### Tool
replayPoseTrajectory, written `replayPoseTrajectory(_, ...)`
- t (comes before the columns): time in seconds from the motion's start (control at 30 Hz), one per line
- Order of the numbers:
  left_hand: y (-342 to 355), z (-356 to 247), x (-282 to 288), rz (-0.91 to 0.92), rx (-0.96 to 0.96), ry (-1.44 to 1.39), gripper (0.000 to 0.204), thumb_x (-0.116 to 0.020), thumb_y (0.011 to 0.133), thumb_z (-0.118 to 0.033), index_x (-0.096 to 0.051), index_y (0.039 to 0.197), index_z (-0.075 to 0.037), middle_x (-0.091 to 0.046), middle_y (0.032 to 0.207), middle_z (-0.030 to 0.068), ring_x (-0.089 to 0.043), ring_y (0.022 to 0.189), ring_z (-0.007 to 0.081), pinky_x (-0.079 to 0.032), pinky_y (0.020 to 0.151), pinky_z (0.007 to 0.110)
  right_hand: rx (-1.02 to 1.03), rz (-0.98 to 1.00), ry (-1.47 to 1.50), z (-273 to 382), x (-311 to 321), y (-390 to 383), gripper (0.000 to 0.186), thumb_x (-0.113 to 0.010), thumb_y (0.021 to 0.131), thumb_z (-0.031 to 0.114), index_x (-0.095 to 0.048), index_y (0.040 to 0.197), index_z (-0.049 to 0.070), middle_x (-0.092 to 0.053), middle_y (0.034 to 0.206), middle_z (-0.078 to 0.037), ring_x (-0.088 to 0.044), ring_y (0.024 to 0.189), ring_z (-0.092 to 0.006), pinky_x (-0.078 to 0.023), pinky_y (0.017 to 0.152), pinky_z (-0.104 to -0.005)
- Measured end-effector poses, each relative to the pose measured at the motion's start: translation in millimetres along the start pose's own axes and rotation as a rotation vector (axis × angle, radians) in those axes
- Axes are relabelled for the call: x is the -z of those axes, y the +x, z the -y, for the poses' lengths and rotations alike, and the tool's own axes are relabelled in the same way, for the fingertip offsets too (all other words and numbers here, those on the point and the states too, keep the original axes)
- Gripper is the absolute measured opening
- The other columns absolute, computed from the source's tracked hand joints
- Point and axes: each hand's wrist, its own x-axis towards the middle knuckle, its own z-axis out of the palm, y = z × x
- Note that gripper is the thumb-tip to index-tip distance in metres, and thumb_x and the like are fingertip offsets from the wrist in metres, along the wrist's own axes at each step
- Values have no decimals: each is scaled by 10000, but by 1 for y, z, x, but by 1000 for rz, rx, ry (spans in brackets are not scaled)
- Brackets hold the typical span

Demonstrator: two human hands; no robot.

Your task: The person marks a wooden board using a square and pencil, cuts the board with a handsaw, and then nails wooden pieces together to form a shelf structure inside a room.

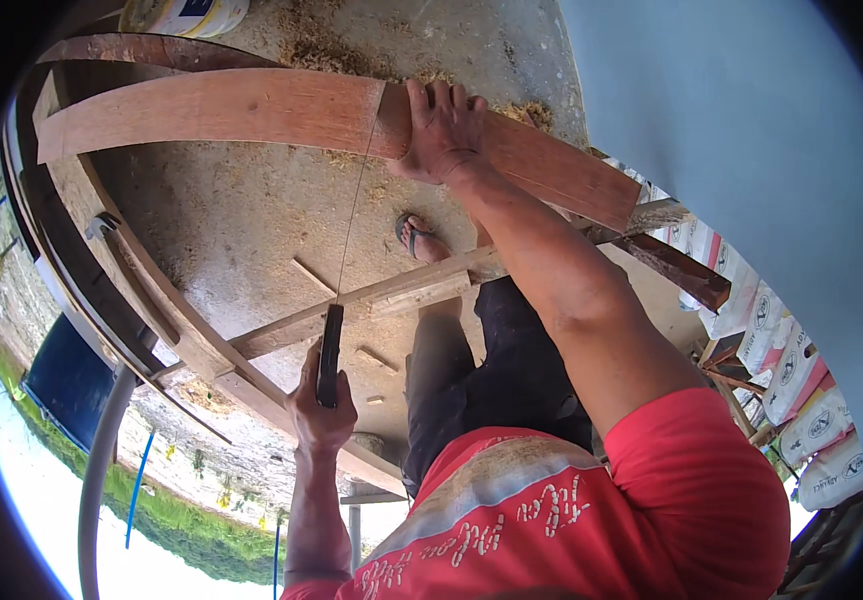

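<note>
A handsaw, its thin blade (353,218) seen nearly edge-on, reaches from its black handle up to a reddish wooden board (221,108). My left hand (321,405) is closed round that handle, low and left of the middle. The blade's line runs across the board just left of my right hand (441,132). That hand presses on the board and grips it, with its fingers at the far edge. The board lies across the top of the view, its left part curved. Whether the teeth are cutting at this moment cannot be told.
A timber frame with a crosswise beam (391,290) stands between me and the board. A claw hammer (103,226) rests on the left timber. Sawdust and wood scraps lie on the concrete floor (241,215). Stacked sacks (791,375) stand right, a bucket (186,18) far left.
</note>
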Motion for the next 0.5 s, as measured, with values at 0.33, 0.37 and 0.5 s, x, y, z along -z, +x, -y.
replayPoseTrajectory(0.33, 37, -12, -17, 102, 138, -78, 506, -623, 831, -18, -531, 1328, 5, -690, 985, 268, -716, 826, 383, -581, 676, 404, -4, -127, -63, -9, -19, -5, 955, -799, 555, 388, -373, 1367, 123, -490, 1224, -113, -447, 1148, -306, -314, 915, -510)
replayPoseTrajectory(0.37, -6, 3, 0, 88, 84, -39, 507, -606, 833, -2, -526, 1333, 27, -705, 978, 240, -735, 796, 330, -581, 640, 366, 10, -166, -58, -9, -19, -6, 967, -801, 550, 399, -365, 1369, 127, -489, 1227, -112, -445, 1147, -307, -312, 916, -509)
replayPoseTrajectory(0.5, -16, 9, 7, 85, 135, -60, 528, -605, 819, 11, -532, 1342, 1, -713, 961, 219, -735, 751, 312, -567, 614, 361, 10, -173, -56, 2, -12, -2, 1006, -819, 521, 427, -358, 1367, 136, -487, 1218, -108, -441, 1148, -306, -312, 914, -502)
